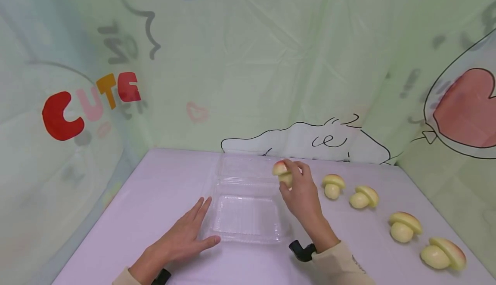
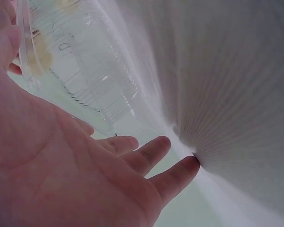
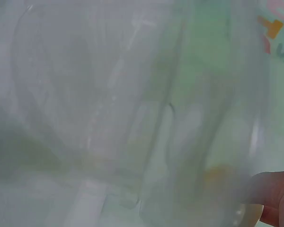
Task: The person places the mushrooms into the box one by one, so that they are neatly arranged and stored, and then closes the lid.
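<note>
The right hand held a pale yellow, pink-tinged mushroom-shaped toy piece, its fingers curled round the stem, above the far right edge of an open clear plastic clamshell box that lay on the lilac table. The left hand rested flat on the table with fingers straight and spread, its thumb against the box's near left corner. Four more yellow mushroom-shaped pieces lay in a row to the right, apart from the box.
</note>
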`<state>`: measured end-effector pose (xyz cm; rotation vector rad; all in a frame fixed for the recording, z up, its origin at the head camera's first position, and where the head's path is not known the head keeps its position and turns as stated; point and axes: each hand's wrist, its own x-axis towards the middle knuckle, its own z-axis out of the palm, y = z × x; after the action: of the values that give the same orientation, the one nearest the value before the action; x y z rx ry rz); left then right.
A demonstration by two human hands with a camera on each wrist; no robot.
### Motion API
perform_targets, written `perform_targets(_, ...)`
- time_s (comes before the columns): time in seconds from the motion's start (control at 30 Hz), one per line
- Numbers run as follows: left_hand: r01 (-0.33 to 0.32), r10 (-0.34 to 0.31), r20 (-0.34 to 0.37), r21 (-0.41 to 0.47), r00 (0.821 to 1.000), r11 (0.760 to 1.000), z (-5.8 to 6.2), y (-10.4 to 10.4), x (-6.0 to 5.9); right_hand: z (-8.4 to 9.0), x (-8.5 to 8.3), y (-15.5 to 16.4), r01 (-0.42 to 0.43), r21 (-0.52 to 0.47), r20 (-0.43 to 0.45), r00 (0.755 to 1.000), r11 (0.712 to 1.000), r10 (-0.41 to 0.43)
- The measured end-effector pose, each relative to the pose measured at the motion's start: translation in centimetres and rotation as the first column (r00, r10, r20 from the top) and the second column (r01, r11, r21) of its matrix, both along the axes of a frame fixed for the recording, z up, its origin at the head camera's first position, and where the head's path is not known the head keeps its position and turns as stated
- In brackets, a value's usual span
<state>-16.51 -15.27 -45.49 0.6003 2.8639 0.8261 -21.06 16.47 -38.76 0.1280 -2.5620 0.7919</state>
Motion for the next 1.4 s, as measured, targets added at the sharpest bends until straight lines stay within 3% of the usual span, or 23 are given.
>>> perform_targets(0.73,-0.004,0.004,-0.005,-0.017,1.000,1.000,-0.1,0.2,0.0,-1.3,1.0,-5.7,-0.145,-0.008,0.010,0.989,0.989,0.145)
perform_targets(1.4,-0.012,0.012,0.005,-0.017,1.000,1.000,0.1,0.4,0.0,-2.7,0.4,-8.7,-0.178,-0.017,0.108,0.978,0.984,0.179)
